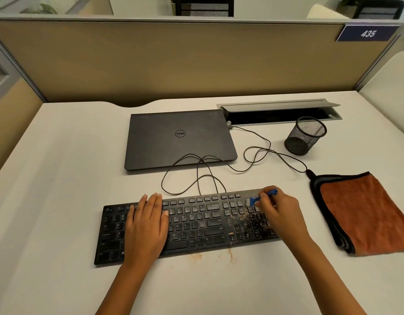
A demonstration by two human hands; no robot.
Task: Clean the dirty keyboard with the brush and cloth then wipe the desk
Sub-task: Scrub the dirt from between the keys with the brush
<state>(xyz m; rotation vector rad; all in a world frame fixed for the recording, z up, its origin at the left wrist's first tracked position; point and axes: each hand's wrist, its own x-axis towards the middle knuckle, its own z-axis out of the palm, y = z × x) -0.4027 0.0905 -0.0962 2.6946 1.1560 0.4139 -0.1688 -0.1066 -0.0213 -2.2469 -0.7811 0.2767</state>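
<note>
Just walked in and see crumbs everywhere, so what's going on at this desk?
A person is cleaning a dirty keyboard. The left hand lies flat on its left half, and the right hand pinches a small blue brush over the crumb-covered number pad. Some crumbs lie on the desk. The orange cloth sits folded to the right, untouched.

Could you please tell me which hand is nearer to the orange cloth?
Right. The right hand brushes the keyboard's right end, beside the orange cloth; the left hand rests flat on its left half.

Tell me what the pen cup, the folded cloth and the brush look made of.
Pen cup: black wire mesh, see-through weave.
Cloth: plush orange pile, dark edging, probably microfibre.
Brush: glossy blue handle, likely plastic, with pale bristles.
</note>
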